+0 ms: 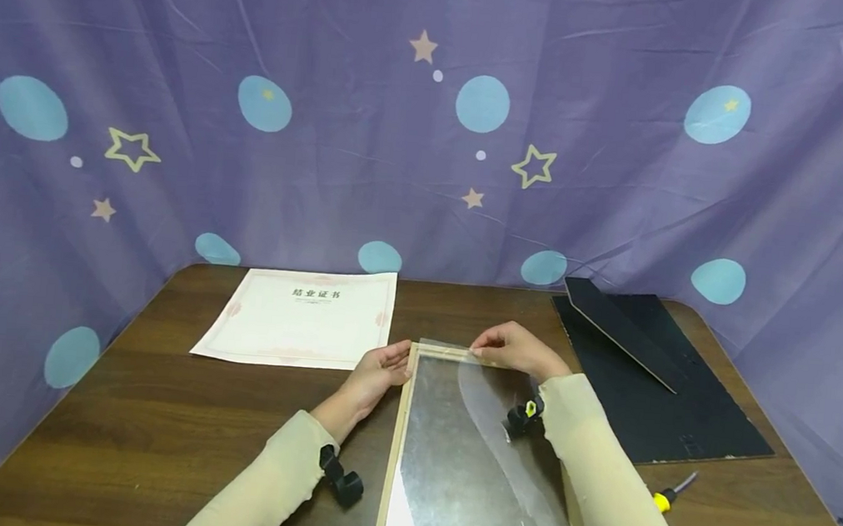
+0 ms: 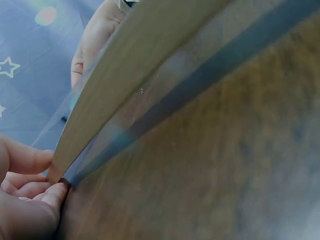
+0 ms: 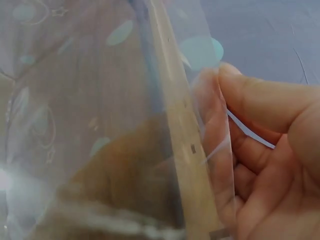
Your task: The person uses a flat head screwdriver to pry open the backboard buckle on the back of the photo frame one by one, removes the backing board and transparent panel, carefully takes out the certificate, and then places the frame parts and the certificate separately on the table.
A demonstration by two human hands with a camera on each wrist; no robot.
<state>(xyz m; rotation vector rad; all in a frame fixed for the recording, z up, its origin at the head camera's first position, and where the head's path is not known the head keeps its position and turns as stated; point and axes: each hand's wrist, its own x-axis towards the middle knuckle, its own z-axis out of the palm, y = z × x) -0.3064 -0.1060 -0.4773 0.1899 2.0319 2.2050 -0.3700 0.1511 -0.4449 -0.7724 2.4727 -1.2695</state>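
A light wooden picture frame (image 1: pixel 397 445) stands out over the front middle of the table in the head view, its far edge raised in the hands. Over its opening lies a clear, shiny plastic sheet (image 1: pixel 477 443), its far edge sticking out past the wood. At the far left corner my left hand (image 1: pixel 376 376) grips the frame between thumb and fingers. My right hand (image 1: pixel 518 349) pinches the sheet's far edge; in the right wrist view the thumb (image 3: pixel 270 102) presses on the film beside the wooden bar (image 3: pixel 187 150).
A white certificate sheet (image 1: pixel 303 324) lies at the back left. At the right is a black backing board (image 1: pixel 694 420) with a slanting stand flap (image 1: pixel 622 335). A yellow-handled screwdriver (image 1: pixel 664 501) lies near my right forearm. A purple curtain (image 1: pixel 338 189) hangs behind the table.
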